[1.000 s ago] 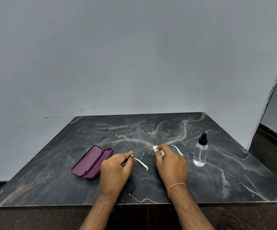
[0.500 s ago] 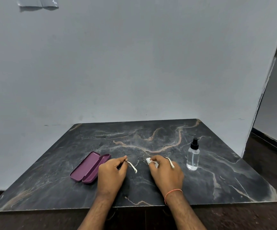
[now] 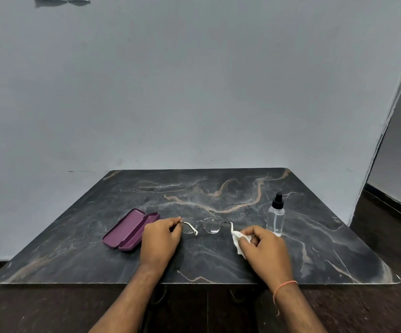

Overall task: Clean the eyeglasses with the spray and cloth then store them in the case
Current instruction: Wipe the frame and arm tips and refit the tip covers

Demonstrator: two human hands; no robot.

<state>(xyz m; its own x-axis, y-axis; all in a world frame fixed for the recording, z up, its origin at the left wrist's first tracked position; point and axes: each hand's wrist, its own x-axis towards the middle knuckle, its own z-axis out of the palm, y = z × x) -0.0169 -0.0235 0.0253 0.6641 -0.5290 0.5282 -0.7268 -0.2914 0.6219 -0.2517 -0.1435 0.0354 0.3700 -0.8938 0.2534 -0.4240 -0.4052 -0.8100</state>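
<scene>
Thin-rimmed eyeglasses point(image 3: 211, 225) with white temple tips stand just above the dark marble table point(image 3: 327, 255), lenses facing me. My left hand point(image 3: 161, 239) pinches the frame's left hinge. My right hand point(image 3: 264, 246) holds a small white cloth point(image 3: 237, 239), crumpled between thumb and fingers, right beside the right temple tip. The purple case point(image 3: 129, 229) lies open to the left of my left hand. A clear spray bottle point(image 3: 276, 216) with a black nozzle stands upright beyond my right hand.
A grey wall rises behind the table. Dark floor runs along the near edge and to the right, where a wall corner and doorway point(image 3: 396, 150) stand.
My right hand with the cloth has come off the right lens and moved right and back toward me. The glasses now show both lenses uncovered; the left hand keeps its hold.
</scene>
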